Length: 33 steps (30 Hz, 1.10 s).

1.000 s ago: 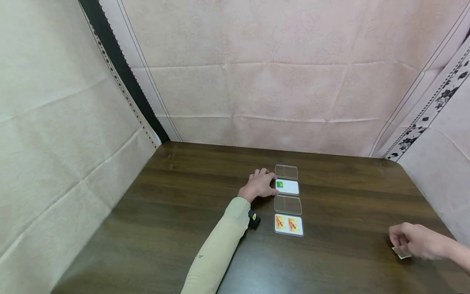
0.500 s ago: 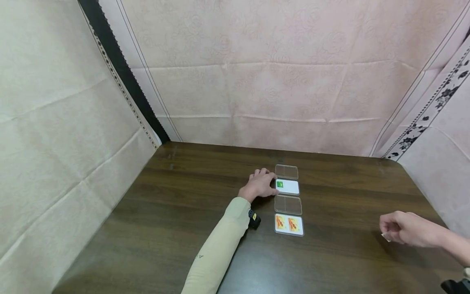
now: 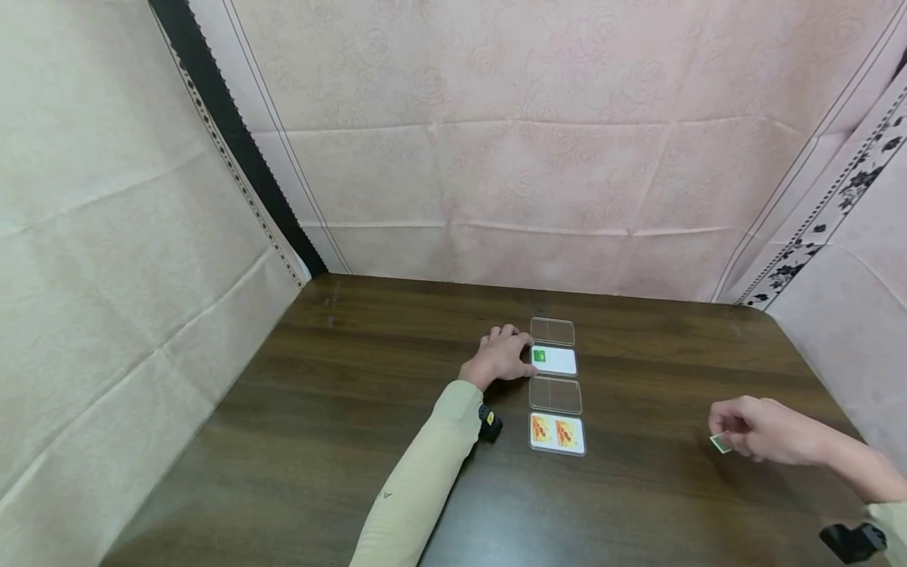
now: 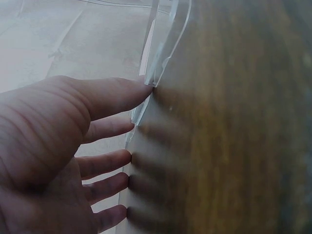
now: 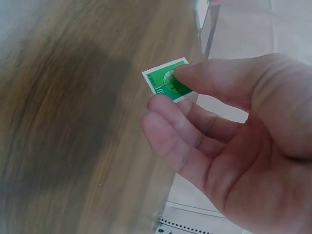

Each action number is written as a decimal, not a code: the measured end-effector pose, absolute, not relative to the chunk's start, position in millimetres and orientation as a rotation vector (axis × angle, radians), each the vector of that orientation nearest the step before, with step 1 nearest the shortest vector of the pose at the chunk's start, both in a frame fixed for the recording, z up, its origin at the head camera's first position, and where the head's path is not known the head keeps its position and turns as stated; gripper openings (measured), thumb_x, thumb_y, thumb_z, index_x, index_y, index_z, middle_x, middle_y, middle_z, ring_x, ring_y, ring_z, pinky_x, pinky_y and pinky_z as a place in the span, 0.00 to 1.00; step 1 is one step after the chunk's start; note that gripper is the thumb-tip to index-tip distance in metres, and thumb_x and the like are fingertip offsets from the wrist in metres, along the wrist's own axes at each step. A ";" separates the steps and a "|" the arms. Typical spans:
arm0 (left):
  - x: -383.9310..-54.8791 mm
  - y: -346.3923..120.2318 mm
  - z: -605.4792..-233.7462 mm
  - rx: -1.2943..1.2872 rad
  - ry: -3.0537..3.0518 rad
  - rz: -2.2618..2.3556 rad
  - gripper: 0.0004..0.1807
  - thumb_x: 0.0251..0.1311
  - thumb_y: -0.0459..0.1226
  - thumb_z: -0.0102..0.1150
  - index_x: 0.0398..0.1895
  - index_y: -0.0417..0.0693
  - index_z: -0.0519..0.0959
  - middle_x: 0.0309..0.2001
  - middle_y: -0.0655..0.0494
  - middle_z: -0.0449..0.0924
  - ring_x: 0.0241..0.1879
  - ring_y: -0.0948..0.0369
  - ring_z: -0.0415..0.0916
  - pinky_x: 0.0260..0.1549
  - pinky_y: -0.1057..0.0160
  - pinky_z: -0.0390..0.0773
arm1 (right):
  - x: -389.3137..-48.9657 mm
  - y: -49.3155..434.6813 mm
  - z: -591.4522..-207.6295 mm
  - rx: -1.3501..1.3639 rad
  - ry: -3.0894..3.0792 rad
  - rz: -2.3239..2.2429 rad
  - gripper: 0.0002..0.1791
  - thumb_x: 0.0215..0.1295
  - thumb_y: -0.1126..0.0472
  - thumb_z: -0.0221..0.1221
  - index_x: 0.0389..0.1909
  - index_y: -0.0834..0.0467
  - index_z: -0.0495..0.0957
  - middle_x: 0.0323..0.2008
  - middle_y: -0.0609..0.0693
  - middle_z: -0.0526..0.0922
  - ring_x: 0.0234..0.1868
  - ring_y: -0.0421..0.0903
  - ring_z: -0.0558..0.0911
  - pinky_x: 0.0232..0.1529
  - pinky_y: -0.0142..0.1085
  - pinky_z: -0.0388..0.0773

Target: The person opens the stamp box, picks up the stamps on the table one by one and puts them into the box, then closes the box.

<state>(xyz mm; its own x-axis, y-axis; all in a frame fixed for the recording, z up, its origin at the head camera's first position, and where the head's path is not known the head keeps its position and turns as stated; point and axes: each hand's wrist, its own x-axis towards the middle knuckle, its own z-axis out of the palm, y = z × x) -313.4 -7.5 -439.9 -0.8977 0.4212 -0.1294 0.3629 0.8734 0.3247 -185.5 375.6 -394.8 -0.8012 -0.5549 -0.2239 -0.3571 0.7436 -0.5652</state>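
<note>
My right hand [image 3: 768, 429] pinches a small green postage stamp [image 5: 168, 80] between thumb and fingers, above the table's right side. The stamp has a white perforated edge and a "10" on it. My left hand [image 3: 499, 354] rests on the table, with thumb and index fingertips at the left edge of a clear plastic case. The case's white base [image 3: 564, 361] bears one green stamp [image 3: 540, 356] on its left half; its clear lid [image 3: 553, 331] lies open behind. Nearer me, a second case's white base [image 3: 558, 450] holds two orange-and-yellow stamps, with its clear lid [image 3: 555, 394] open.
The dark wooden table [image 3: 340, 441] has pale cloth walls [image 3: 496, 173] at its back and sides. A black device [image 3: 490, 424] is strapped to my left wrist, and another [image 3: 853, 543] to my right.
My right hand has moved left and slightly away from me across the table, carrying the green postage stamp. The left hand and both cases have stayed in place.
</note>
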 end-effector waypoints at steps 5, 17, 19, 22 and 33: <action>-313.3 -7.3 -440.0 0.599 2.850 0.436 0.31 0.63 0.55 0.60 0.68 0.61 0.70 0.70 0.54 0.62 0.66 0.53 0.58 0.67 0.49 0.60 | -187.6 368.6 -391.1 -0.710 2.587 -0.715 0.14 0.57 0.77 0.51 0.29 0.53 0.73 0.18 0.36 0.68 0.18 0.30 0.70 0.17 0.29 0.68; -313.6 -7.7 -439.8 0.602 2.846 0.451 0.31 0.63 0.55 0.60 0.68 0.60 0.70 0.70 0.54 0.62 0.67 0.52 0.58 0.67 0.49 0.60 | -194.9 347.5 -375.7 -0.647 2.607 -0.741 0.13 0.59 0.76 0.49 0.30 0.55 0.73 0.20 0.40 0.70 0.20 0.32 0.70 0.19 0.30 0.69; -313.5 -7.2 -439.7 0.601 2.846 0.452 0.31 0.63 0.55 0.60 0.68 0.60 0.70 0.70 0.54 0.62 0.67 0.52 0.58 0.67 0.48 0.59 | -196.5 343.8 -373.4 -0.636 2.621 -0.725 0.12 0.60 0.75 0.50 0.30 0.54 0.73 0.20 0.40 0.71 0.20 0.33 0.71 0.20 0.31 0.69; -313.5 -6.6 -440.1 0.603 2.843 0.461 0.31 0.63 0.55 0.60 0.67 0.60 0.70 0.70 0.54 0.62 0.67 0.52 0.58 0.67 0.48 0.59 | -198.8 338.1 -371.4 -0.629 2.643 -0.698 0.12 0.61 0.74 0.51 0.31 0.54 0.74 0.21 0.41 0.72 0.20 0.33 0.71 0.21 0.31 0.70; -313.1 -7.4 -440.3 0.593 2.843 0.478 0.30 0.62 0.55 0.60 0.67 0.59 0.70 0.70 0.53 0.61 0.68 0.52 0.57 0.68 0.48 0.59 | -208.0 315.1 -368.7 -0.631 2.779 -0.709 0.10 0.65 0.72 0.53 0.32 0.52 0.75 0.21 0.43 0.72 0.21 0.34 0.70 0.22 0.31 0.68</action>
